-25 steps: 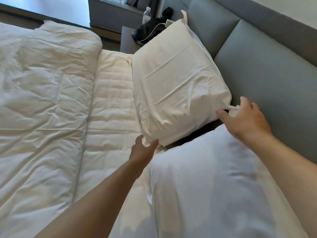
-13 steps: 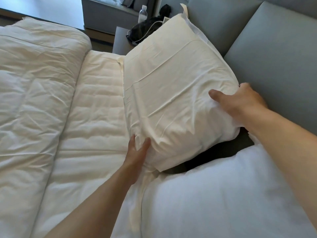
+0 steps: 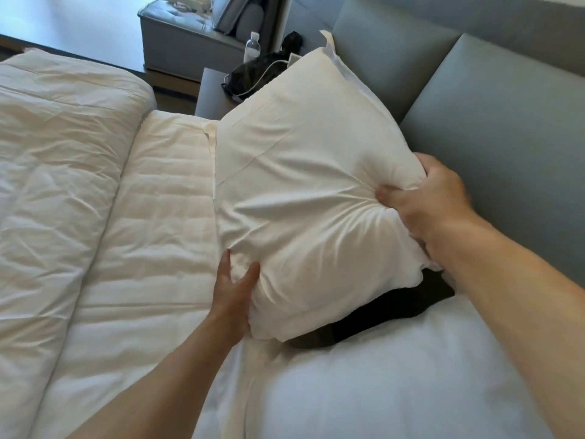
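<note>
A white pillow [image 3: 300, 172] leans against the grey padded headboard [image 3: 493, 128] at the head of the bed. My left hand [image 3: 232, 293] grips its near left corner, thumb on top and fingers tucked under. My right hand [image 3: 430, 201] grips its right edge, thumb pressed into the fabric so that creases radiate from it. The near end of the pillow is lifted, with a dark gap beneath it. A second white pillow [image 3: 395, 384] lies flat in front of me, under my right forearm.
A rumpled white duvet [image 3: 53, 172] is folded back on the left, baring the quilted mattress cover [image 3: 158, 223]. Beyond the bed stand a nightstand [image 3: 210, 96] with a black bag [image 3: 256, 72] and a water bottle [image 3: 252, 49], and a grey bench [image 3: 183, 36].
Both hands went from reaching for the pillow's near corners to gripping them. The right thumb now digs into the fabric and the pillow's near end has risen.
</note>
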